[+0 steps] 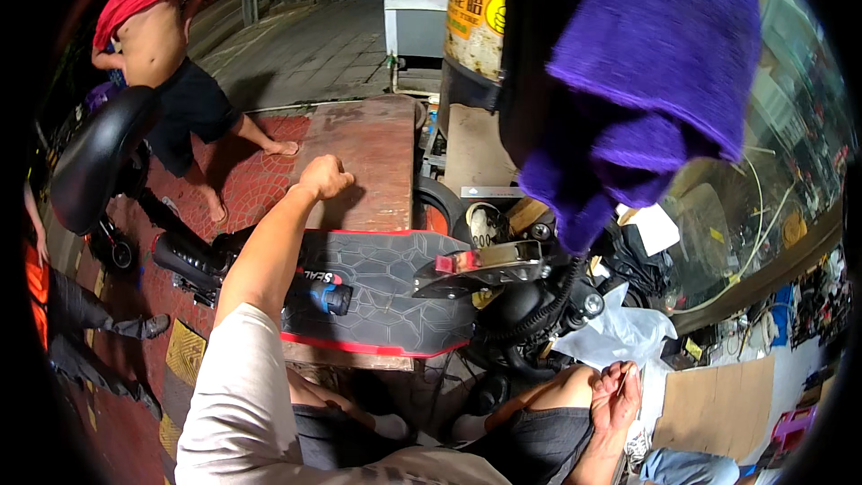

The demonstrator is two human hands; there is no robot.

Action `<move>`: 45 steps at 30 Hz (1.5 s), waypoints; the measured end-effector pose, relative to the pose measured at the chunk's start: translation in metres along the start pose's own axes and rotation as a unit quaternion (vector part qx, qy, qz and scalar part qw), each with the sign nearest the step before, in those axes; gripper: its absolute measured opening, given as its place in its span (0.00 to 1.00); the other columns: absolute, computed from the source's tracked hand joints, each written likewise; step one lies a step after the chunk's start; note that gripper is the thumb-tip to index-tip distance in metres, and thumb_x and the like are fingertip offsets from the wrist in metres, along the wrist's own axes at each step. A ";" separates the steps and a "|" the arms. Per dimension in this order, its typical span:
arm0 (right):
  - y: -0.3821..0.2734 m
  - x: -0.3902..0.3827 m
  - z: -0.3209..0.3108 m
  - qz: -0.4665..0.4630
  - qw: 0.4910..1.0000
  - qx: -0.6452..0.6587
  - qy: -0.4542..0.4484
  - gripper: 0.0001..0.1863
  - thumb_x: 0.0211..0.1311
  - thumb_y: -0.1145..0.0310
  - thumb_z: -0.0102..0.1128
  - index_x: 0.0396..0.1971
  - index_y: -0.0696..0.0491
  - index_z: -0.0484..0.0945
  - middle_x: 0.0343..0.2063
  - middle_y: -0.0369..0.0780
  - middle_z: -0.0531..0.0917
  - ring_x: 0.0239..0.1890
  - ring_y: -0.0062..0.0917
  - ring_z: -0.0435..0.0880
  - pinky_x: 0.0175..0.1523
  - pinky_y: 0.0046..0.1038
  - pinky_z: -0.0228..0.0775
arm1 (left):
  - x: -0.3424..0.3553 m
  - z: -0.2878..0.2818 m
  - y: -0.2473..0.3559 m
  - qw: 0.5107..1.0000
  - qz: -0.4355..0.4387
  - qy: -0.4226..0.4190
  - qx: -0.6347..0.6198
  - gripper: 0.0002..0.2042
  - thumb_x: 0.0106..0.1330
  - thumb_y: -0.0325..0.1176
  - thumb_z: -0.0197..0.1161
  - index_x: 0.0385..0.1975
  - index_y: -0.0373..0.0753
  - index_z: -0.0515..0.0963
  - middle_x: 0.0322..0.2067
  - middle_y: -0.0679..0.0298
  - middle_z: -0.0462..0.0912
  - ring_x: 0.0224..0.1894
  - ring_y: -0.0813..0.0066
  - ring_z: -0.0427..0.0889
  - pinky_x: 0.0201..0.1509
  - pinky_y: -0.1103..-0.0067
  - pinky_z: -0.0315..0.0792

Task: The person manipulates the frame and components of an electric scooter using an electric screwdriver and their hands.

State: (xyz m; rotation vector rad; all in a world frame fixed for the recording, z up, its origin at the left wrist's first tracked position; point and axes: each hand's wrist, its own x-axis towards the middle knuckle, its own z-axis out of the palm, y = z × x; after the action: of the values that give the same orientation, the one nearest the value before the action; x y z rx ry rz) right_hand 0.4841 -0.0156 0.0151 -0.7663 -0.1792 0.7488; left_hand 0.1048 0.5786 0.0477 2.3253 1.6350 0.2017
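An electric scooter lies across in front of me, its grey patterned deck (386,260) edged in red. My left hand (325,180) is stretched out past the deck, closed in a fist above a worn reddish wooden board (373,153); what it holds, if anything, is hidden. Beside my right knee, my right hand (614,400) is turned palm up with its fingers curled together. Anything small between those fingertips is too little to make out. A blue and black object (332,297) rests on the deck near my left forearm. The folded stem joint (489,268) shows at the deck's right end.
A purple towel (655,45) hangs at upper right. The scooter's black seat (103,148) stands at left. A person (157,45) in a raised red shirt stands beyond; another person's legs (99,332) show at lower left. Plastic bags (620,332) and cardboard (714,404) lie at right.
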 end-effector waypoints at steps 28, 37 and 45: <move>0.078 -0.060 0.152 0.100 0.914 -0.281 -0.276 0.10 0.76 0.68 0.62 0.38 0.61 0.79 0.26 0.45 0.85 0.21 0.21 0.78 0.29 0.23 0.72 | -0.024 -0.022 -0.063 0.990 0.083 0.041 -0.106 0.13 0.64 0.38 0.64 0.33 0.33 0.86 0.31 0.44 0.89 0.40 0.50 0.91 0.47 0.61 0.81; 0.209 0.002 0.393 0.057 0.782 -0.445 -0.432 0.07 0.71 0.69 0.64 0.42 0.57 0.83 0.26 0.34 0.85 0.26 0.15 0.79 0.31 0.23 0.72 | -0.121 -0.036 -0.133 0.951 -0.015 0.039 -0.305 0.12 0.73 0.36 0.65 0.31 0.35 0.79 0.28 0.63 0.84 0.31 0.75 0.83 0.39 0.75 0.78; 0.432 0.231 0.368 0.000 0.797 -0.576 -0.182 0.07 0.60 0.71 0.73 0.25 0.58 0.86 0.26 0.39 0.88 0.29 0.24 0.85 0.37 0.31 0.75 | -0.136 0.020 -0.120 0.896 0.180 0.207 -0.348 0.05 0.71 0.29 0.65 0.36 0.34 0.82 0.38 0.63 0.84 0.42 0.72 0.83 0.53 0.74 0.76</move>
State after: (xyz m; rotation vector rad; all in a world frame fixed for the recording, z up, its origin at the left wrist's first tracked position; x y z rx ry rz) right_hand 0.2668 0.5541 -0.0426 -1.7723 -1.0573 0.7413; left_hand -0.0444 0.4859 -0.0016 2.0380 0.9893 1.2152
